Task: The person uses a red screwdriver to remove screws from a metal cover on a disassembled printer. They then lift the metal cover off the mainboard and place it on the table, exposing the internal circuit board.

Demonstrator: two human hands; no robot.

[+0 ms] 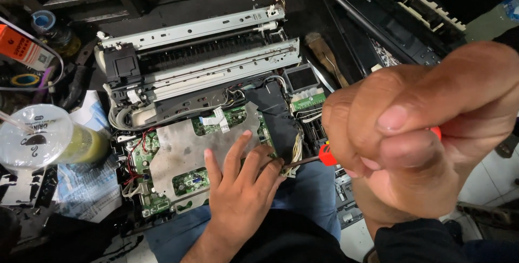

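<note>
A stripped printer chassis (200, 52) lies across my lap, its metal shield plate (189, 149) and green circuit board (141, 157) facing up. My left hand (240, 187) rests flat on the plate's right edge, fingers spread beside a bundle of wires (294, 152). Close to the camera, my right hand (421, 133) is closed around a red-handled screwdriver (326, 154). Its thin shaft runs left, and the tip meets the chassis edge at my left fingertips.
A clear plastic cup with a lid and yellow drink (48, 138) stands at the left on printed papers (86, 187). Black printer covers (400, 20) lie at the back right. A small green board with a screen (305, 87) sits right of the chassis.
</note>
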